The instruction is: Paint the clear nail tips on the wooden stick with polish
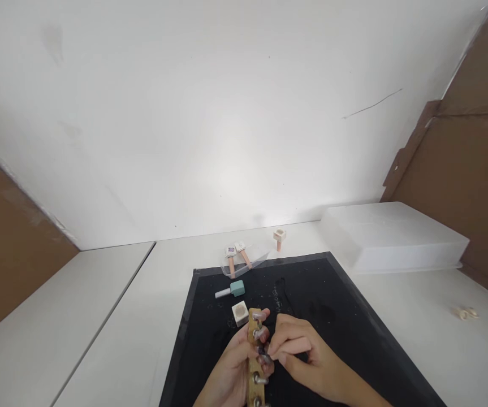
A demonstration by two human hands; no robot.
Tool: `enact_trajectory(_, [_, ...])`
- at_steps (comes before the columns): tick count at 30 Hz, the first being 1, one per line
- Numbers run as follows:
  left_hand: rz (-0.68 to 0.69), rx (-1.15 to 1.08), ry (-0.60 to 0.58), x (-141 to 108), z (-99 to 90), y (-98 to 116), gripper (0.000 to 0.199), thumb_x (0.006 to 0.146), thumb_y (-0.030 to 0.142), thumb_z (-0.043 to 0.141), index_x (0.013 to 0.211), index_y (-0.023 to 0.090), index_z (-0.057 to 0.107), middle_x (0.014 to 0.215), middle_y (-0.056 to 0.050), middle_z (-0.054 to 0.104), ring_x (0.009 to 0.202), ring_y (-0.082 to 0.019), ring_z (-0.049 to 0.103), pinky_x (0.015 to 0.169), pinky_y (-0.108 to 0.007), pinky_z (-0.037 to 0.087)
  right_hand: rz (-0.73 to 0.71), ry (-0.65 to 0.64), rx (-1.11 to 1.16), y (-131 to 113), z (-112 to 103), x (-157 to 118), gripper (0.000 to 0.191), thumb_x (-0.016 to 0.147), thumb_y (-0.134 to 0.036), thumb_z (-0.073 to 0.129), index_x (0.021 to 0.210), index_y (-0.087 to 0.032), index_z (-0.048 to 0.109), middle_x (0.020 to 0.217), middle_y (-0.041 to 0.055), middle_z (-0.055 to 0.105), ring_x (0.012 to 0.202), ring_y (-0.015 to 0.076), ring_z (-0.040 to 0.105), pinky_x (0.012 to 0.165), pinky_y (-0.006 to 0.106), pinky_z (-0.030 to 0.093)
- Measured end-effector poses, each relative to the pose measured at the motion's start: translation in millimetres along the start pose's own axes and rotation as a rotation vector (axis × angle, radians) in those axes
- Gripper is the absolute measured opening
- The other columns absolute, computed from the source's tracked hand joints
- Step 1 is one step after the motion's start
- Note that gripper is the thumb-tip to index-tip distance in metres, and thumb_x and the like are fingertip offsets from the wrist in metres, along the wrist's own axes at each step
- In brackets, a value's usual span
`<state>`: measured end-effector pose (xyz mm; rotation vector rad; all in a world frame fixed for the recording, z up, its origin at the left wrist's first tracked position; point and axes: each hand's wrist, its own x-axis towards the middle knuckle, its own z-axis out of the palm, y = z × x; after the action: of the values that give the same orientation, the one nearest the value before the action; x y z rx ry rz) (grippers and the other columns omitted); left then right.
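Note:
My left hand (237, 362) is wrapped round a yellowish strip (253, 362) with several metal pegs along it. False nail tips (264, 359) seem to sit on some pegs, with my fingertips behind them. In my right hand (307, 359) is a pink nail polish cap (297, 345), pinched between thumb and fingers. Its tip points left at a nail on the strip; the brush end is too small to make out. A white square block (240, 314) with a tan circle on top sits just beyond my left hand.
A mint nail polish bottle (237, 288) lies on the black mat (324, 288). Two pink-handled bottles (231, 263) rest in a clear tray (263, 257). Another bottle (279, 237) stands near the white wall. A translucent bin (396, 237) and small cream pieces (465, 312) are on the right.

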<state>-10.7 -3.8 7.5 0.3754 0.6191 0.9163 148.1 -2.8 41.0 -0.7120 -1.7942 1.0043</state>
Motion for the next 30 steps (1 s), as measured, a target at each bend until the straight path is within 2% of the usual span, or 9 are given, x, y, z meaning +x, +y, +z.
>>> enact_trajectory(7, [-0.003,0.008,-0.036,0.7,0.1,0.1,0.047,0.058,0.002,0.055,0.102,0.018,0.061,0.073,0.003,0.049,0.053,-0.005,0.043,0.052,-0.024,0.032,-0.041,0.013,0.055,3.9,1.5,-1.5,0.024,0.073,-0.011,0.052,0.052,-0.018,0.061,0.056,0.0035,0.061,0.058,0.0165,0.053,0.052,0.027,0.042])
enact_trajectory(12, [0.014,0.0,-0.041,0.3,-0.3,1.3,0.047,0.058,0.002,0.057,0.102,0.017,0.062,0.072,0.003,0.048,0.053,-0.005,0.042,0.052,-0.023,0.033,-0.084,0.039,0.016,2.7,-1.1,-1.7,0.022,0.079,-0.014,0.051,0.063,-0.018,0.066,0.06,0.005,0.063,0.06,0.0169,0.052,0.056,0.029,0.042])
enact_trajectory(15, [0.004,0.009,-0.011,-0.7,0.3,1.9,0.048,0.057,0.002,0.06,0.102,0.018,0.062,0.074,0.003,0.05,0.053,-0.005,0.043,0.054,-0.023,0.034,-0.063,0.037,0.017,0.6,-1.8,-1.5,0.015,0.079,-0.014,0.053,0.076,-0.018,0.067,0.064,0.0043,0.061,0.062,0.0166,0.053,0.058,0.029,0.044])
enact_trajectory(19, [-0.007,0.026,0.039,-1.8,2.0,2.9,0.048,0.056,0.004,0.064,0.102,0.018,0.063,0.076,0.002,0.052,0.057,-0.006,0.046,0.057,-0.023,0.035,-0.039,0.018,0.025,-1.1,-0.9,-1.2,0.013,0.078,-0.015,0.054,0.081,-0.018,0.067,0.069,0.0038,0.058,0.064,0.0164,0.055,0.06,0.029,0.045])
enact_trajectory(23, [-0.023,0.037,0.072,-2.4,3.9,3.6,0.049,0.056,0.006,0.067,0.103,0.019,0.062,0.078,0.002,0.053,0.059,-0.006,0.046,0.059,-0.024,0.036,-0.02,-0.006,0.02,-2.3,-0.6,-0.1,0.015,0.074,-0.011,0.054,0.077,-0.018,0.067,0.069,0.0036,0.057,0.063,0.0161,0.055,0.059,0.028,0.046])
enact_trajectory(30, [-0.009,0.025,0.024,-1.5,3.8,3.5,0.046,0.055,0.005,0.064,0.1,0.018,0.063,0.073,0.004,0.05,0.056,-0.006,0.045,0.054,-0.024,0.034,-0.024,-0.016,0.039,-0.8,-0.3,0.2,0.022,0.067,-0.003,0.05,0.061,-0.018,0.066,0.058,0.0025,0.057,0.058,0.0158,0.051,0.052,0.026,0.041])
